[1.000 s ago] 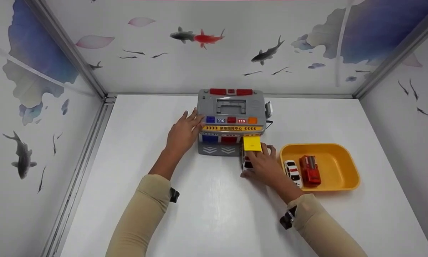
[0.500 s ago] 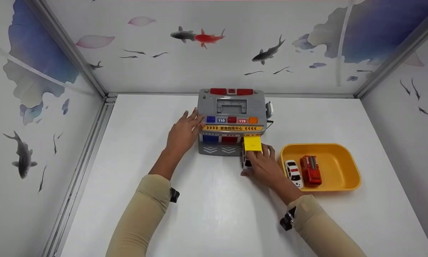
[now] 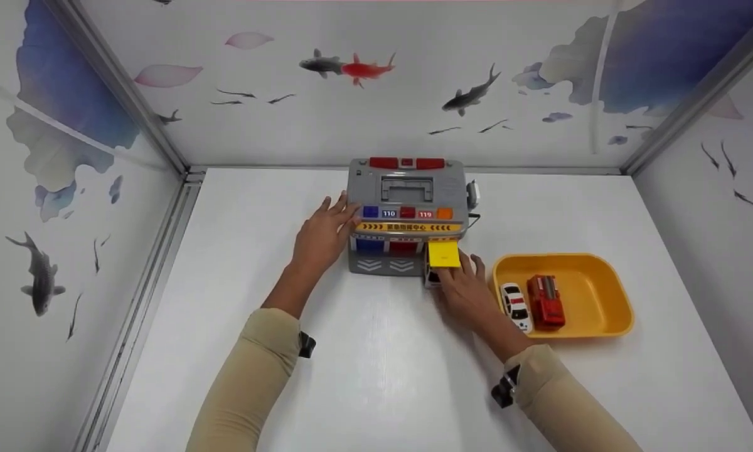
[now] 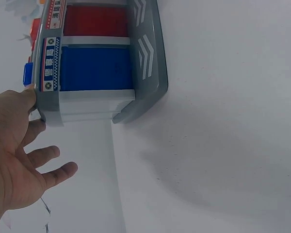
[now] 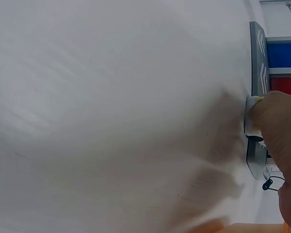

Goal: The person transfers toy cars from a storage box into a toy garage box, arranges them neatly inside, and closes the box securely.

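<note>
A grey toy emergency station [image 3: 406,216] with coloured doors stands near the back wall. My left hand [image 3: 320,238] rests against its left side; in the left wrist view the thumb touches the roof edge and the other fingers [image 4: 43,157] spread loosely. At the right-hand doorway my right hand [image 3: 467,292] holds the rear of a white toy car [image 3: 432,278], which sits partly inside. Above the car a yellow door [image 3: 443,254] is lifted, partly over my fingers. The car's white rear [image 5: 250,119] shows in the right wrist view; the fingertips are blurred or hidden.
A yellow tray [image 3: 593,270] stands to the right of my right hand. In it lie another white toy car [image 3: 516,306] and a red toy fire engine [image 3: 546,301]. White panels printed with fish surround the white table [image 3: 364,376].
My right hand has moved the white toy car farther into the doorway, and its thumb has gone out of sight. The left hand and the station have stayed in place.
</note>
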Demonstrator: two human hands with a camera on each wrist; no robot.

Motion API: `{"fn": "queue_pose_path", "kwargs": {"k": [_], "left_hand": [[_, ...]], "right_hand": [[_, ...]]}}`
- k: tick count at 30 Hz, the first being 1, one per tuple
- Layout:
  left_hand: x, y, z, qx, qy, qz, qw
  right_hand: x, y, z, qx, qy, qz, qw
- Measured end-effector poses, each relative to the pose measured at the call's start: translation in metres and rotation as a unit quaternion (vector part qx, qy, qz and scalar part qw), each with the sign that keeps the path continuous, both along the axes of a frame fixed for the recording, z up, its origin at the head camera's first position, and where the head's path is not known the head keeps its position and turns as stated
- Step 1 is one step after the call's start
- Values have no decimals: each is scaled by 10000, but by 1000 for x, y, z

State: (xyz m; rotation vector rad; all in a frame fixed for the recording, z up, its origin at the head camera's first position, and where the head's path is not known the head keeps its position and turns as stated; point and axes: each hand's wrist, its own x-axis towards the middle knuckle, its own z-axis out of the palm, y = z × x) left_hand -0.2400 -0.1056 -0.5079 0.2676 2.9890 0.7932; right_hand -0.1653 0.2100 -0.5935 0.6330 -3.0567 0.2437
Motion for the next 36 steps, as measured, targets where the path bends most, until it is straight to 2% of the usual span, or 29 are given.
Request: {"fn": "queue_pose_path", "kwargs": {"k": [9,16,27,36], "left_hand": [[1,-1,-3,167,90,-14,9998],[0,-1,-4,105,84,6,9999],[-3,0,1,1,12,-9,10000],[1,0,-1,20,-11,12,10000]], "right_hand": [[3,0,-3,154,101,-84,9998],[1,-1,-1,255,130,-269,9992],[3,-5,0,412,-29,-523,9978],[5,-7,-2,510,-326,-531,9967]]}}
